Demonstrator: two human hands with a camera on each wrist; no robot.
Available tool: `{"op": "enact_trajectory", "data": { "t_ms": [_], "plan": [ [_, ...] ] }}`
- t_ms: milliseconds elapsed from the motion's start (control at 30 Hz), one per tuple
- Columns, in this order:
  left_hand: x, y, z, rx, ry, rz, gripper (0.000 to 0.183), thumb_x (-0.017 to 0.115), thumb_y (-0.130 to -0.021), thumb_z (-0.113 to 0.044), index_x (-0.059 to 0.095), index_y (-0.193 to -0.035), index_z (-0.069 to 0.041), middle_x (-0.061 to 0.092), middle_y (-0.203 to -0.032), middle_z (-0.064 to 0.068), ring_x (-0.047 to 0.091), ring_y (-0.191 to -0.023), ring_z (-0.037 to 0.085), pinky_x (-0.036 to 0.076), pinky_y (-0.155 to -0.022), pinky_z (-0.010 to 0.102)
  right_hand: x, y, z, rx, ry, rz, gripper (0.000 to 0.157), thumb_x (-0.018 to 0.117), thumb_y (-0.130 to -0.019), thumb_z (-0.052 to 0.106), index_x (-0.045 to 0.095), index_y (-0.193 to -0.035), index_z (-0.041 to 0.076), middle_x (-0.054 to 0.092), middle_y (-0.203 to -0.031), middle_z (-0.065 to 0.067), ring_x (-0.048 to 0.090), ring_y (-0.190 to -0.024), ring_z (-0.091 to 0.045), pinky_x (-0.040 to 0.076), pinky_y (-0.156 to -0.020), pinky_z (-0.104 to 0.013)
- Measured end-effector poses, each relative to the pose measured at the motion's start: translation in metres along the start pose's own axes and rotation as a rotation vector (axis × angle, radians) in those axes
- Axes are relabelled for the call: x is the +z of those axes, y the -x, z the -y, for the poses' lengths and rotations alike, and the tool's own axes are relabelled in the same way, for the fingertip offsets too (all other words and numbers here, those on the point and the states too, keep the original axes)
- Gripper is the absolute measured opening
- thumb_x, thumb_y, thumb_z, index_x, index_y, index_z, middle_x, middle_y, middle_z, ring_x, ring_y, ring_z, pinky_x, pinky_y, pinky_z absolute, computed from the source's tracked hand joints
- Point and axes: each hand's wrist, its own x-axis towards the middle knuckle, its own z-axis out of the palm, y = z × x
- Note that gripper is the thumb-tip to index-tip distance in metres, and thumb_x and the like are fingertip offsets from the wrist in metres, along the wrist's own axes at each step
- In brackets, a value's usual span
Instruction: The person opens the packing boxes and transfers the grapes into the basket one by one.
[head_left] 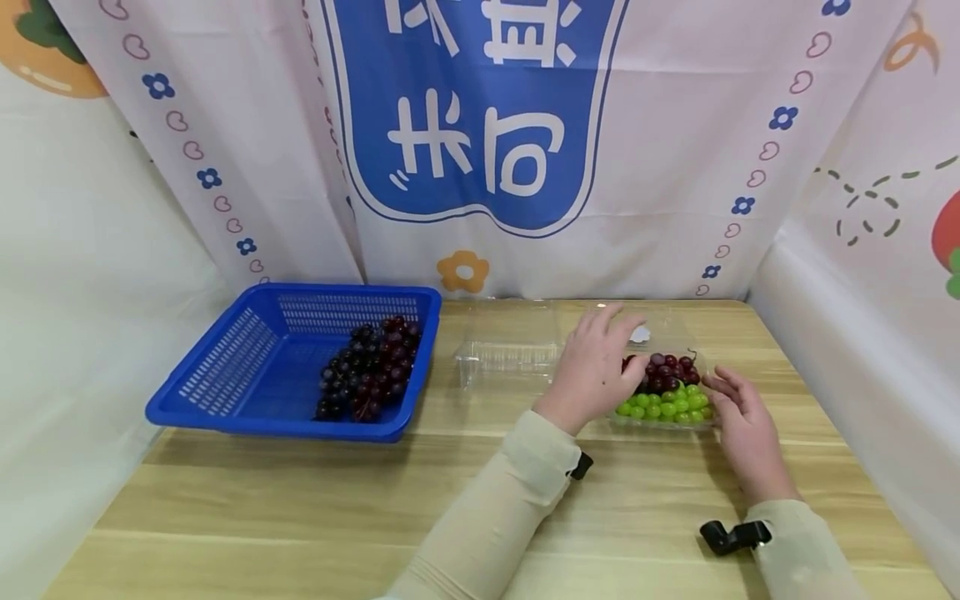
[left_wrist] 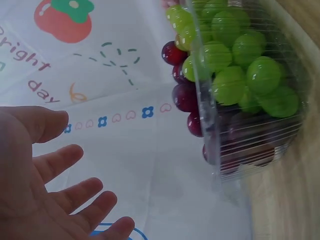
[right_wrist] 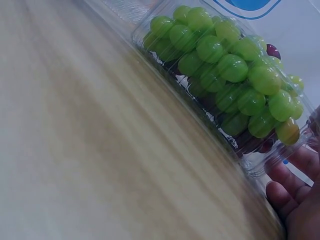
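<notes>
Left hand [left_wrist: 30,192] hovers apart from green grapes [left_wrist: 230,85] (blue basket [head_left: 273,379]: head view only).

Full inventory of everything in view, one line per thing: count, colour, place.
Table: 1, light wood, under everything
Printed cloth: panel count unclear, white with coloured prints, behind and at the sides
Slotted basket: 1, blue, table's left
Black grapes: count unclear, black, in basket
Purple-red grapes: count unclear, dark red, in basket beside the black
Plastic container: 1, transparent, mid-table
Grape container: 1, transparent, table's right
Green grapes: many, green, in grape container's near side
Red grapes: several, dark red, behind the green
Wrist devices: 2, black, one per wrist
Sleeves: 2, beige
Left hand: 1, bare, by grape container's left
Right hand: 1, bare, at its right end
</notes>
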Motion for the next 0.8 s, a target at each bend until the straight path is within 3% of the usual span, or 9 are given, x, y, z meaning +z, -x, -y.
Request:
{"op": "enact_trajectory", "data": {
  "t_ms": [167,400,600,800],
  "plan": [
    [0.012,-0.001,0.000,-0.019,-0.018,0.080,0.053,0.053,-0.103,-0.041,0.043,-0.153,-0.026,0.032,-0.161,0.002,0.030,-0.147,0.024,0.025,-0.119,0.042,0.001,0.000,0.001,0.008,0.003,-0.004,0.051,0.034,-0.111,0.025,0.030,-0.157,0.003,0.046,-0.150,-0.023,0.053,-0.118,-0.008,0.048,-0.079,-0.012],
    [0.024,0.000,-0.003,-0.013,-0.100,0.147,0.055,0.054,-0.103,-0.045,0.043,-0.154,-0.028,0.034,-0.160,-0.001,0.033,-0.145,0.021,0.026,-0.119,0.040,0.000,-0.001,0.003,0.003,0.022,0.011,0.051,0.032,-0.111,0.026,0.030,-0.158,0.005,0.045,-0.152,-0.021,0.052,-0.126,-0.027,0.047,-0.082,-0.014],
    [0.029,0.001,-0.011,0.046,-0.190,0.201,0.049,0.055,-0.102,-0.046,0.052,-0.147,-0.028,0.049,-0.146,-0.004,0.045,-0.133,0.016,0.035,-0.113,0.033,0.000,-0.001,0.004,0.010,0.028,0.003,0.050,0.032,-0.111,0.025,0.032,-0.157,0.005,0.046,-0.151,-0.021,0.052,-0.124,-0.022,0.046,-0.083,-0.014],
    [0.039,0.005,-0.018,0.043,-0.233,0.259,0.041,0.059,-0.100,-0.048,0.059,-0.137,-0.031,0.055,-0.131,-0.010,0.050,-0.119,0.010,0.043,-0.102,0.029,0.002,0.001,0.001,0.029,0.015,0.007,0.050,0.031,-0.111,0.026,0.033,-0.156,0.005,0.045,-0.151,-0.022,0.050,-0.125,-0.025,0.045,-0.084,-0.013]
  ]
}}
